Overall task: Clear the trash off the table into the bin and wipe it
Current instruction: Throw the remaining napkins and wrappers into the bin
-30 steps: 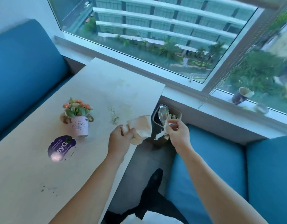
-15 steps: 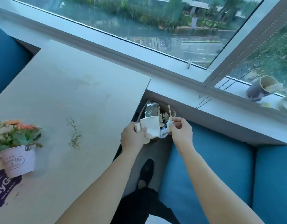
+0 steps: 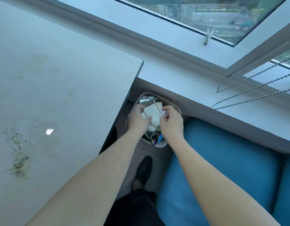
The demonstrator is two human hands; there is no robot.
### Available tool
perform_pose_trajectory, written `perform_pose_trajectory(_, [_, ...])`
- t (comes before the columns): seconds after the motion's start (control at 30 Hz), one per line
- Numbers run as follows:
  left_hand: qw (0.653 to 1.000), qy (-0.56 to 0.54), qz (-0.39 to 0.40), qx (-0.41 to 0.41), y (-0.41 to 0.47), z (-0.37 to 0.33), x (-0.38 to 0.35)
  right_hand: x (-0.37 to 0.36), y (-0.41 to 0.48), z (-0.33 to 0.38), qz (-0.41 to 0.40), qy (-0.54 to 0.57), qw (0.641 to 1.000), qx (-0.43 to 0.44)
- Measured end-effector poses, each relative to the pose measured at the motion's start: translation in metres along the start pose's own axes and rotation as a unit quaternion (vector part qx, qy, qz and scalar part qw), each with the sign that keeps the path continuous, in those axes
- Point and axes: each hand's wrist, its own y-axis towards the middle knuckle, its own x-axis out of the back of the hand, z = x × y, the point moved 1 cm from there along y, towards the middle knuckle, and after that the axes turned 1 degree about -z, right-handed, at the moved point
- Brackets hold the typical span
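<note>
Reaching the bin (image 3: 163,145), we gripped cup (image 3: 153,112) with left hand (image 3: 137,119), pinched stick (image 3: 157,107) with right hand (image 3: 171,123); table (image 3: 67,75) crumbs (image 3: 18,166) unwiped.

The counter (image 3: 59,79) looks like smooth matt laminate, gritty with greenish crumbs (image 3: 18,165) near its left edge. The cup (image 3: 153,113) is matt white paper, the stick (image 3: 157,106) bare wood, the wrapper (image 3: 145,101) crinkled shiny foil, the bin (image 3: 160,145) smooth plastic, and the seat cushion (image 3: 222,160) matt blue cloth.
</note>
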Motion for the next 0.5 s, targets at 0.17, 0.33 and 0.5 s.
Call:
perform_pose_trajectory(0.17, [0.998,0.06,0.007,0.001,0.029,0.014,-0.022,-0.038,0.029,-0.032,0.081,-0.192,0.974,0.083])
perform_pose_trajectory(0.33, [0.997,0.074,-0.012,0.014,0.05,0.026,-0.048,-0.057,0.049,-0.044,0.127,-0.273,0.952,0.05])
perform_pose_trajectory(0.5, [0.996,0.085,-0.012,0.026,0.062,0.042,-0.068,-0.065,0.066,-0.048,0.188,-0.309,0.932,-0.025])
